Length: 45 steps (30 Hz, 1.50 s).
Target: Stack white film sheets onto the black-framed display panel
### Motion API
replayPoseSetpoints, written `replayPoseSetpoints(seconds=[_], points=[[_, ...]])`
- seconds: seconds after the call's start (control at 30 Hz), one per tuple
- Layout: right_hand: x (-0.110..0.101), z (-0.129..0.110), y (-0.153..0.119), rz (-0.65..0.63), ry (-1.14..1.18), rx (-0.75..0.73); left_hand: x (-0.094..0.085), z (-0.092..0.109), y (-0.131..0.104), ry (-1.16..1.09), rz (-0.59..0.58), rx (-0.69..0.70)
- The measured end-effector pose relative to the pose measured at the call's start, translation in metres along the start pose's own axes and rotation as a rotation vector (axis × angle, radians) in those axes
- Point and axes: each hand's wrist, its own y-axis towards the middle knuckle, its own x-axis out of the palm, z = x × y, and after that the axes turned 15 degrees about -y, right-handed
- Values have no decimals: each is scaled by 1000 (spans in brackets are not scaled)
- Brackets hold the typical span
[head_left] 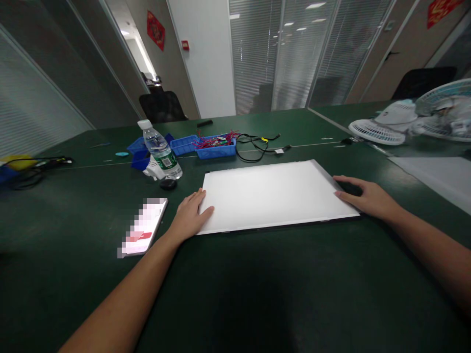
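A flat white rectangular panel [272, 196] with a thin dark edge underneath lies on the green table in front of me. My left hand [191, 212] grips its left side, thumb over the white face and fingers along the edge. At the opposite side, my right hand [364, 196] holds the right edge, its thumb on the face near the border and its fingers bent beside it. The undersides of both grips are hidden. Left of the panel, a phone [145, 228] with a lit, partly blurred screen lies near my left forearm.
Behind the panel stand a water bottle [162, 152], blue bins [217, 153] with red-wired parts, and a black cable [253, 149]. A black mouse-like object [168, 184] sits by the bottle. White fan parts [379, 130] lie at the far right, more cables [33, 169] at the left.
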Motion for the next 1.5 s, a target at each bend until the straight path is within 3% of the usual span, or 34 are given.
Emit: replayPoseSetpoints(seconds=[0.57,0.93,1.07,1.3,1.5], points=[[1,-4,-2,-5,-11,-127,-4,2,0,13,-23,-20],[-1,-5,-3,-31,-27,-128,-4,1,0,39,-26,9],[-1,-5,-3,-23,-27,-150,-9,3,-5,44,-91,74],[1,-2,-3,-9,-11,-182,-23,9,-15,105,-335,138],[1,-1,-2,-21,8,-192,-22,6,-13,104,-333,148]])
